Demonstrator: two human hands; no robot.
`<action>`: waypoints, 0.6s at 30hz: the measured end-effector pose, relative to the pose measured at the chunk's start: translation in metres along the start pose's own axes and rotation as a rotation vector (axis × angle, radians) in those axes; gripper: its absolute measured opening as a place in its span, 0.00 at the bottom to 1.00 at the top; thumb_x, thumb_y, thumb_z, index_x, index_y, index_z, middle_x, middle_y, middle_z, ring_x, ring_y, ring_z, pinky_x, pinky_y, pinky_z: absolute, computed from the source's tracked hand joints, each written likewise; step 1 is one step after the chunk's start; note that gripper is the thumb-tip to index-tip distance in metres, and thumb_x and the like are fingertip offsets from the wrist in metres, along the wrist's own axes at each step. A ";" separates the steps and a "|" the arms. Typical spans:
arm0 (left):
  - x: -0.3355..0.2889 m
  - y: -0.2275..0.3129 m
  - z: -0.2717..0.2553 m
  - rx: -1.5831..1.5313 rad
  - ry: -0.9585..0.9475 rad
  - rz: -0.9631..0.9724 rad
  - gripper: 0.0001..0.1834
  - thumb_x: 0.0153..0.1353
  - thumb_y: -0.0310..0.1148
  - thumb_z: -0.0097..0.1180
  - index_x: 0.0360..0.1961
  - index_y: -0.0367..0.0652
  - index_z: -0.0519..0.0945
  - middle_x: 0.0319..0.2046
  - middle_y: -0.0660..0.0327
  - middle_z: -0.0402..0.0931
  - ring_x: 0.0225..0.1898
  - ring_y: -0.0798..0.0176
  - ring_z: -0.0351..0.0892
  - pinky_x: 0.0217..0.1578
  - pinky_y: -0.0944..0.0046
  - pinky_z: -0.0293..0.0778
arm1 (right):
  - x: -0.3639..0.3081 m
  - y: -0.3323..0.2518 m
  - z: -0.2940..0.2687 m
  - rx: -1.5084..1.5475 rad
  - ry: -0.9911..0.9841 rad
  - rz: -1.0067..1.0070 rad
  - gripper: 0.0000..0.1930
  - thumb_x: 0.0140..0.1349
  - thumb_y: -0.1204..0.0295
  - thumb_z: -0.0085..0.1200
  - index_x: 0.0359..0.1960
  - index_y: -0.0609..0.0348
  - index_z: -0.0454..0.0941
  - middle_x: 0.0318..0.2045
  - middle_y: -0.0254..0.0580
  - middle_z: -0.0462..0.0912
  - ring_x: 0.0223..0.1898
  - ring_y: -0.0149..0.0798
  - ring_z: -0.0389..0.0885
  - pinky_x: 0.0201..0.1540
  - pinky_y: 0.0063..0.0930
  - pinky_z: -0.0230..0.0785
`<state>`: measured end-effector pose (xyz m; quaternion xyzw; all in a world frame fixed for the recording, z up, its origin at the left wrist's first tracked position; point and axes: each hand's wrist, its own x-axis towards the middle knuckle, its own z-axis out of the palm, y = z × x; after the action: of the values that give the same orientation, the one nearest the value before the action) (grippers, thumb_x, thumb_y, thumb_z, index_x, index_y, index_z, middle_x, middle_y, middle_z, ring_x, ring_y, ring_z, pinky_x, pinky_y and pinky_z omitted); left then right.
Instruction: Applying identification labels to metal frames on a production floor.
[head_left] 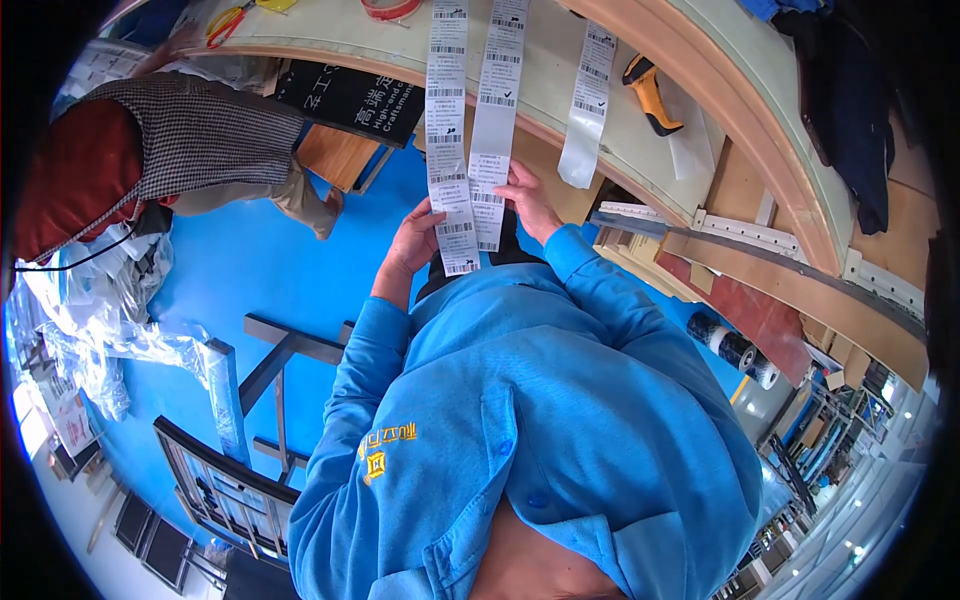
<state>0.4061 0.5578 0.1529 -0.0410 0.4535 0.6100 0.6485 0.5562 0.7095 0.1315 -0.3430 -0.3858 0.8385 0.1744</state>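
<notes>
Two long white strips of printed barcode labels hang over the near edge of the worktable in front of me. My left hand (415, 238) pinches the left label strip (447, 110) by its side, near its lower end. The right label strip (495, 130) is gripped at its right side by my right hand (529, 200), between thumb and fingers. The lower ends of the strips lie close together, partly overlapping. Handwritten dark marks show on some labels. A third label strip (588, 105) lies farther right on the table, beside a yellow and black barcode scanner (652, 97).
Scissors with red handles (226, 27) and a red tape roll (391, 8) lie on the worktable (350, 42). At the left another person (190, 140) bends over near plastic-wrapped goods (95, 290). Dark metal frames (225, 480) stand on the blue floor (205, 365).
</notes>
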 end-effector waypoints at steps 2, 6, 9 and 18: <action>0.000 0.000 0.000 -0.004 0.001 -0.003 0.22 0.61 0.27 0.44 0.57 0.40 0.63 0.52 0.50 0.68 0.52 0.50 0.71 0.52 0.52 0.68 | 0.000 0.002 -0.001 -0.013 -0.005 0.002 0.28 0.49 0.85 0.44 0.57 0.58 0.64 0.45 0.44 0.77 0.44 0.36 0.76 0.45 0.23 0.68; 0.000 0.001 0.001 -0.017 0.003 -0.011 0.21 0.62 0.28 0.43 0.57 0.40 0.63 0.52 0.50 0.69 0.52 0.51 0.71 0.52 0.53 0.67 | -0.001 0.005 -0.001 -0.053 -0.020 0.008 0.27 0.51 0.84 0.44 0.56 0.56 0.65 0.46 0.42 0.77 0.44 0.36 0.76 0.47 0.26 0.68; 0.001 0.000 0.000 0.002 -0.001 -0.003 0.21 0.63 0.30 0.42 0.57 0.39 0.63 0.52 0.50 0.68 0.52 0.51 0.71 0.52 0.53 0.67 | 0.000 0.005 0.001 -0.018 0.009 0.030 0.26 0.52 0.83 0.44 0.56 0.56 0.65 0.45 0.42 0.77 0.44 0.36 0.76 0.46 0.26 0.69; -0.001 0.002 0.003 -0.012 0.002 -0.005 0.21 0.64 0.33 0.42 0.57 0.39 0.62 0.52 0.50 0.68 0.51 0.52 0.71 0.52 0.54 0.67 | 0.001 0.011 -0.005 -0.023 -0.013 0.030 0.26 0.52 0.83 0.43 0.57 0.54 0.65 0.45 0.42 0.77 0.45 0.36 0.76 0.46 0.25 0.69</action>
<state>0.4062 0.5600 0.1563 -0.0466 0.4507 0.6109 0.6492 0.5583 0.7057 0.1204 -0.3454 -0.3915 0.8386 0.1556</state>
